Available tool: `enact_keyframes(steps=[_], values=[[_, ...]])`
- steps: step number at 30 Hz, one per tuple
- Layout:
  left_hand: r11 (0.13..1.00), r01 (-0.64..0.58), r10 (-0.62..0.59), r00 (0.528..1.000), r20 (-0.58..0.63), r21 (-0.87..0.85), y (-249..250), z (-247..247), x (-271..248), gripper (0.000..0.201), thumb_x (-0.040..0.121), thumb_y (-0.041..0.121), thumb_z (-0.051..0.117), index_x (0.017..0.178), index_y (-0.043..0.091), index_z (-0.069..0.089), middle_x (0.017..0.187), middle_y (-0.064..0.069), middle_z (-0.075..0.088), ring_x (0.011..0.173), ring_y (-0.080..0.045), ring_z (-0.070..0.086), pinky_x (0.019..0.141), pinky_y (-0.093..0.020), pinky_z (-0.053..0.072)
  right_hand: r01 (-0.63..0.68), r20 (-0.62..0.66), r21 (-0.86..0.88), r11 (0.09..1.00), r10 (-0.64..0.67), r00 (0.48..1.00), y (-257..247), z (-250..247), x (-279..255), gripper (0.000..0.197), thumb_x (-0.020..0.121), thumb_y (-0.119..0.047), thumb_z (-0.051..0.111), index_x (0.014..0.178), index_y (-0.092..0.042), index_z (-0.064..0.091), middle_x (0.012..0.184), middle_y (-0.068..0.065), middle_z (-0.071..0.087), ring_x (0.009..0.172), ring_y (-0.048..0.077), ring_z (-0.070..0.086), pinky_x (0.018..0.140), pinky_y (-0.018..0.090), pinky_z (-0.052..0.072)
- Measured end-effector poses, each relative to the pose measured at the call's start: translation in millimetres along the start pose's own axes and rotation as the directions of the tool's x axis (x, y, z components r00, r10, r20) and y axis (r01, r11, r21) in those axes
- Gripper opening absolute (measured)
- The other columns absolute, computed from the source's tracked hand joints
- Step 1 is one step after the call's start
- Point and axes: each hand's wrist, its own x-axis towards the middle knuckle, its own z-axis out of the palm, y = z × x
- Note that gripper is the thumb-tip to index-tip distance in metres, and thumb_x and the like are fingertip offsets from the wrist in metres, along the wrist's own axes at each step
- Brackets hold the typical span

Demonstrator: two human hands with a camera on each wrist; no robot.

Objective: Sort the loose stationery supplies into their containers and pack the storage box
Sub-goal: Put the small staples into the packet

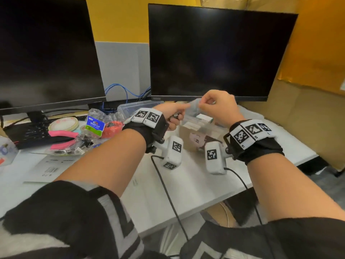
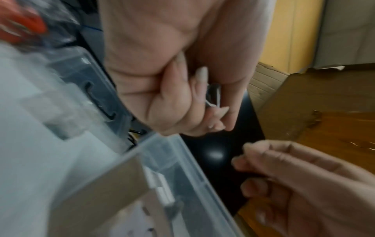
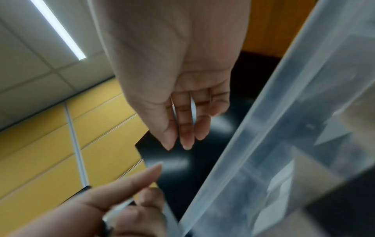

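Two hands raised over one clear plastic storage box [image 1: 205,126], just in front of the right-hand monitor [image 1: 220,53] — two dark monitors in all, the other [image 1: 46,53] to the left. Left hand [image 1: 172,114] curled around one small black binder clip [image 2: 214,94], its wire arms showing between the fingers [image 2: 178,99] in the left wrist view; forefinger stretched toward the right hand. Right hand [image 1: 217,107] with fingertips drawn together as if pinching, close to the left forefinger; in the head view a faint translucent smear between the two hands, too blurred to name, so cannot tell whether anything is pinched there. From the right wrist view, fingers [image 3: 186,128] fairly straight and side by side, nothing plainly held.

Storage box open on the white desk [image 1: 196,184], lid off, holding at least one small white packet [image 1: 204,117] and some flat card items, count unclear. One clear lid [image 1: 134,107] lying behind and to the left of the box.

Left of the hands, a loose heap: one roll of tape [image 1: 63,124], one pair of pink-handled pliers [image 1: 62,138], one bag labelled binder clip [image 1: 95,125], one red mass in clear wrap [image 1: 112,128], several loose black clips [image 1: 82,145] — too jumbled to count. One black keyboard [image 1: 28,134] beneath the left monitor, one printed sheet [image 1: 50,167] near the desk edge.
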Motion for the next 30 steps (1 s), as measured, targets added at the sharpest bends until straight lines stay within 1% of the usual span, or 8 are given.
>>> enact_keyframes(steps=[4, 6, 9, 12, 15, 17, 22, 30], values=[[0.968, -0.097, 0.098, 0.995, 0.008, 0.232, 27, 45, 18, 0.037, 0.093, 0.037, 0.055, 0.066, 0.013, 0.049, 0.053, 0.003, 0.038, 0.030, -0.004, 0.027, 0.030, -0.011, 0.021, -0.173, -0.024, -0.208, 0.963, 0.172, 0.985, 43, -22, -4, 0.005, 0.084, -0.018, 0.060, 0.082, -0.017, 0.063, 0.085, 0.002, 0.063, 0.086, 0.021, 0.059, 0.079, 0.034, 0.048], [0.870, -0.149, 0.162, 0.987, 0.014, 0.469, 32, 67, 34, 0.041, 0.093, 0.038, 0.056, 0.061, 0.013, 0.049, 0.048, 0.004, 0.041, 0.030, -0.006, 0.029, 0.031, -0.011, 0.022, -0.223, -0.009, -0.297, 0.929, 0.230, 0.973, 58, -25, -10, 0.009, 0.085, -0.016, 0.057, 0.085, -0.014, 0.066, 0.089, 0.007, 0.066, 0.086, 0.025, 0.060, 0.079, 0.037, 0.050], [0.532, -0.179, 0.277, 0.961, 0.030, 0.827, 38, 91, 52, 0.043, 0.091, 0.037, 0.055, 0.054, 0.016, 0.050, 0.033, 0.007, 0.044, 0.040, -0.008, 0.040, 0.040, -0.017, 0.034, -0.229, 0.046, -0.393, 0.891, 0.268, 0.962, 64, -25, -14, 0.017, 0.088, -0.015, 0.051, 0.092, -0.013, 0.067, 0.093, 0.009, 0.066, 0.087, 0.027, 0.060, 0.076, 0.035, 0.050], [0.283, -0.179, 0.305, 0.948, 0.089, 0.942, 40, 107, 70, 0.042, 0.089, 0.035, 0.057, 0.054, 0.016, 0.047, 0.049, 0.004, 0.047, 0.054, -0.015, 0.046, 0.052, -0.023, 0.037, -0.226, 0.158, -0.514, 0.828, 0.350, 0.923, 65, -21, -10, 0.020, 0.088, -0.020, 0.052, 0.102, -0.012, 0.065, 0.101, 0.008, 0.065, 0.093, 0.027, 0.059, 0.079, 0.035, 0.048], [0.032, -0.112, 0.189, 0.976, 0.104, 0.993, 28, 110, 94, 0.028, 0.081, 0.036, 0.067, 0.062, 0.021, 0.053, 0.063, 0.005, 0.055, 0.070, -0.017, 0.060, 0.071, -0.028, 0.053, -0.228, 0.190, -0.572, 0.788, 0.397, 0.898, 67, -18, -7, 0.021, 0.089, -0.026, 0.052, 0.103, -0.013, 0.063, 0.102, 0.007, 0.064, 0.091, 0.025, 0.058, 0.077, 0.034, 0.045], [-0.164, -0.044, 0.111, 0.992, 0.063, 0.985, 20, 108, 117, 0.026, 0.072, 0.039, 0.071, 0.062, 0.020, 0.056, 0.065, 0.004, 0.062, 0.070, -0.020, 0.065, 0.074, -0.038, 0.057, -0.212, 0.201, -0.584, 0.784, 0.392, 0.898, 68, -17, -6, 0.022, 0.090, -0.026, 0.051, 0.103, -0.014, 0.064, 0.102, 0.008, 0.065, 0.086, 0.025, 0.056, 0.076, 0.034, 0.044], [-0.339, -0.049, 0.001, 0.999, 0.052, 0.940, 9, 111, 160, 0.023, 0.069, 0.040, 0.070, 0.071, 0.018, 0.064, 0.070, 0.002, 0.066, 0.070, -0.022, 0.065, 0.076, -0.040, 0.055, -0.197, 0.213, -0.601, 0.775, 0.393, 0.894, 70, -16, -4, 0.023, 0.090, -0.026, 0.050, 0.105, -0.016, 0.064, 0.102, 0.007, 0.065, 0.083, 0.023, 0.054, 0.077, 0.034, 0.046], [-0.420, -0.107, 0.053, 0.988, 0.142, 0.901, 18, 112, 105, 0.012, 0.080, 0.031, 0.065, 0.079, 0.019, 0.064, 0.073, 0.002, 0.059, 0.077, -0.021, 0.062, 0.077, -0.035, 0.052, -0.206, 0.210, -0.609, 0.766, 0.406, 0.889, 70, -14, -4, 0.022, 0.089, -0.029, 0.052, 0.102, -0.017, 0.065, 0.094, 0.004, 0.063, 0.083, 0.022, 0.055, 0.080, 0.035, 0.048]])
